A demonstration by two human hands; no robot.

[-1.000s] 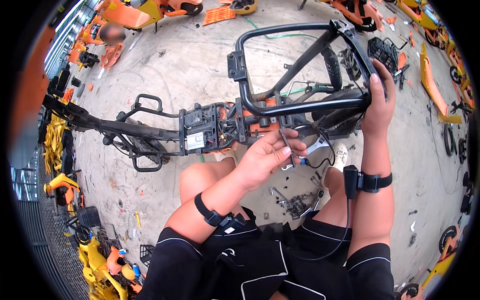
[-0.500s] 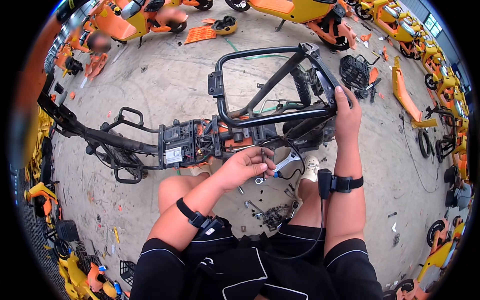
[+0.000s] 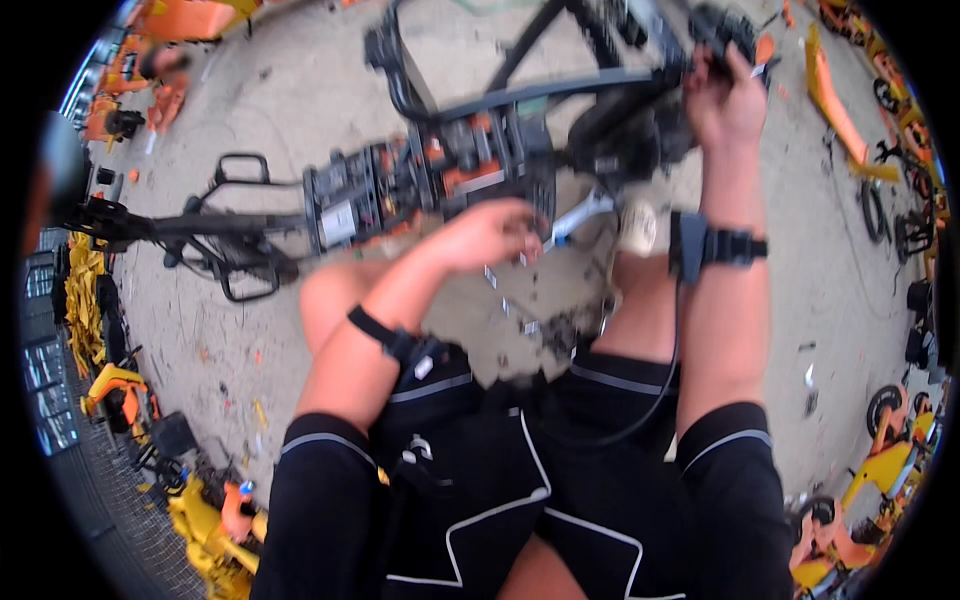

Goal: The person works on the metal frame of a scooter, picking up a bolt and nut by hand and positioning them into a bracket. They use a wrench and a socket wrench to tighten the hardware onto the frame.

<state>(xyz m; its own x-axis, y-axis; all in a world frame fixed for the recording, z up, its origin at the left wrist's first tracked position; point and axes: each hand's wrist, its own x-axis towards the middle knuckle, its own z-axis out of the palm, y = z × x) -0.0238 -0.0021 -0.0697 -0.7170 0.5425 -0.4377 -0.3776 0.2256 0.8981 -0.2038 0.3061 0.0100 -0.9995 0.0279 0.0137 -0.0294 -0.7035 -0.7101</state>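
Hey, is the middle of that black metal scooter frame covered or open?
Open: on the black metal scooter frame, black boxy modules and a white rectangular label sit exposed.

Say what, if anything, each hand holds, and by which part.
It cannot be told: blur hides whether the left hand or right hand holds anything.

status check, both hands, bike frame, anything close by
Left hand curled on near side of black bike frame, grip blurred. Right hand at frame's right end, contact unclear. Silver wrench just right of left hand.
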